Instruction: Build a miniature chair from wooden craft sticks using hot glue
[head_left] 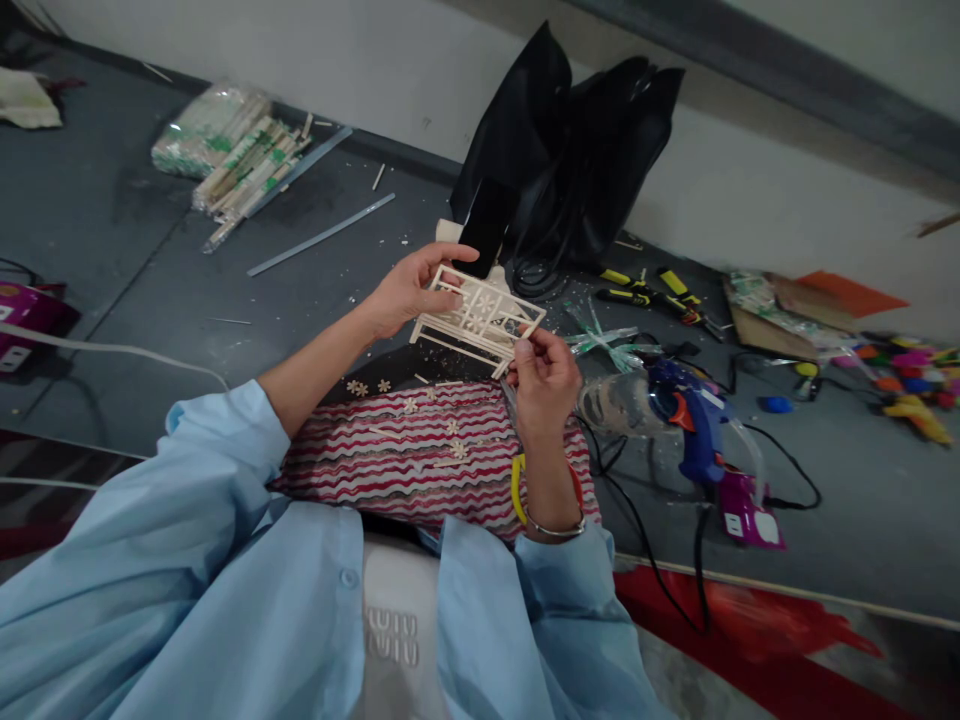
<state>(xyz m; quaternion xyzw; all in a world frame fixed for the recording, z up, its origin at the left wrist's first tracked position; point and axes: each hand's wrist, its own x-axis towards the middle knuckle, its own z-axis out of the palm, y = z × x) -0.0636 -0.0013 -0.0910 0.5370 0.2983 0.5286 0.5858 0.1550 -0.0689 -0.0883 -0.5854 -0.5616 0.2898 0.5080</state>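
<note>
My left hand (420,287) pinches the far left corner of a small wooden lattice frame (480,312) with flower-shaped cut-outs fixed between its sticks. At the near right corner, my right hand (546,380) grips the same frame between thumb and fingers. The frame is held tilted above a red and white wavy-striped cloth (405,455). On that cloth lie several loose wooden flowers (457,449) and short thin sticks. Just beyond the frame a black phone (487,225) leans on a pale stand. What the right fingertips touch underneath is hidden.
A blue glue gun (694,415) rests in a clear plastic bottle at the right, its cable trailing. Yellow-black pliers (637,290) lie behind it. A black bag (570,150) stands by the wall. Bundled sticks (251,170) and a metal ruler (322,235) lie left.
</note>
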